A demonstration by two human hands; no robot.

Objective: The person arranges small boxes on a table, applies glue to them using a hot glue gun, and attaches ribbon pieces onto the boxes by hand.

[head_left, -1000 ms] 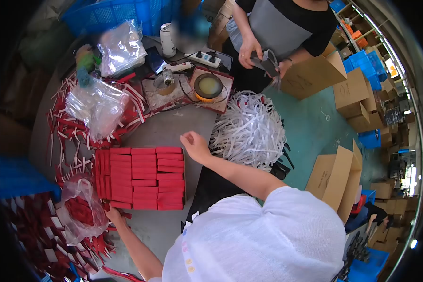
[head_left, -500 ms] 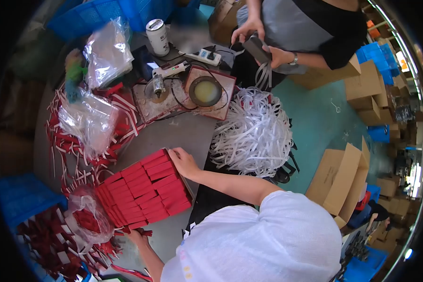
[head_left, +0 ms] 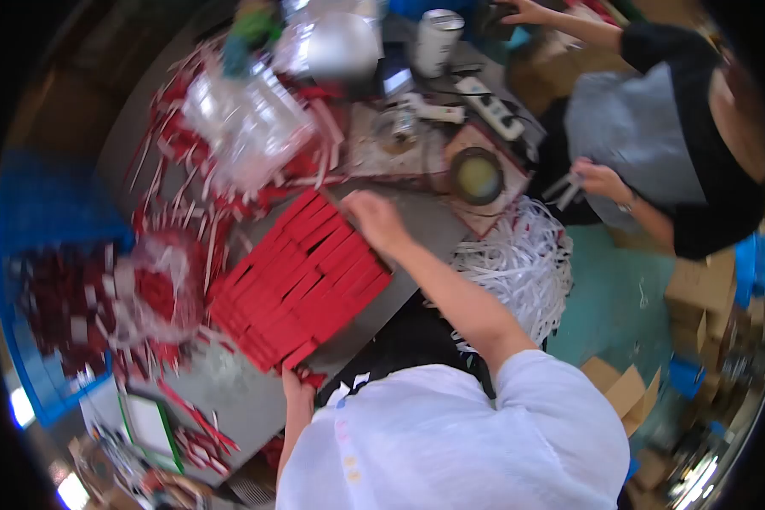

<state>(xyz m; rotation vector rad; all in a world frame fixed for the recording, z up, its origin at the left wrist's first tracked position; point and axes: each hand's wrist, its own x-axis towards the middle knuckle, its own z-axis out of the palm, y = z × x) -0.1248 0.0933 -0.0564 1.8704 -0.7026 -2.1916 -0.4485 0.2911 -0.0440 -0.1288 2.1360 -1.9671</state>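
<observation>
A block of red pieces packed in rows (head_left: 302, 276) lies tilted on the grey table (head_left: 238, 382). My right hand (head_left: 374, 219) is at its upper right corner, fingers curled against the edge. At the bottom corner my left hand (head_left: 296, 384) touches the block, its fingers partly hidden and blurred. A small red piece shows beside that hand. Left of the block sits a clear plastic bag with red pieces (head_left: 163, 289).
White ribbons (head_left: 518, 272) are heaped at the right. Plastic packets (head_left: 246, 127), a glue gun (head_left: 438, 110), a round yellow dish (head_left: 477, 176) and a white can (head_left: 438, 42) stand behind. A co-worker (head_left: 637, 144) is at the right; a blue crate (head_left: 51, 195) is left.
The view has swung left. The red block has turned from square-on to tilted, with both my hands at its edges. My right hand has come onto its corner. The co-worker's hands have moved apart.
</observation>
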